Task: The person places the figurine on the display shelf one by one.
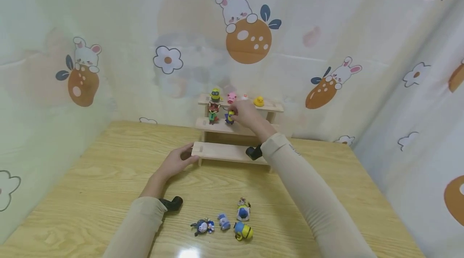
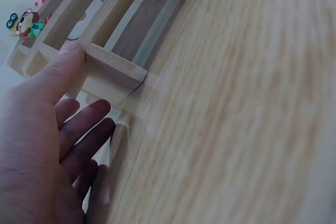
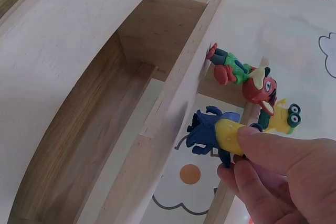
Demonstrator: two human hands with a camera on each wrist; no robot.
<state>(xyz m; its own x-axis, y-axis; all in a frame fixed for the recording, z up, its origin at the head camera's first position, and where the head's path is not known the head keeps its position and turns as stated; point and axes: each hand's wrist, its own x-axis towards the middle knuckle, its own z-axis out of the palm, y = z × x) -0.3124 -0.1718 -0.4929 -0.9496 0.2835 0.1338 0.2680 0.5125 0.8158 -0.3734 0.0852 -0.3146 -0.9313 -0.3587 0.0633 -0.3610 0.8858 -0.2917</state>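
My right hand [image 1: 246, 114] pinches a yellow-and-blue minion figure [image 3: 223, 134] between thumb and fingers, at the middle tier of a small wooden stepped shelf [image 1: 224, 151]. Whether its feet touch the tier I cannot tell. Left of it a fox figure [image 1: 213, 114] in green stands upright on the same tier. At the left end of the lowest tier is my left hand [image 2: 58, 124], its thumb touching the wood and its other fingers loosely bent, apart from it.
The top tier bears a goggled minion [image 1: 215, 95], a pink pig [image 1: 231, 97], a small white figure [image 1: 244, 97] and a yellow duck [image 1: 259, 101]. Several figures lie on the table in front, including a blue-and-yellow minion [image 1: 243, 231] and a dark-hooded figure [image 1: 202, 226]. A patterned curtain [image 1: 145, 20] hangs behind.
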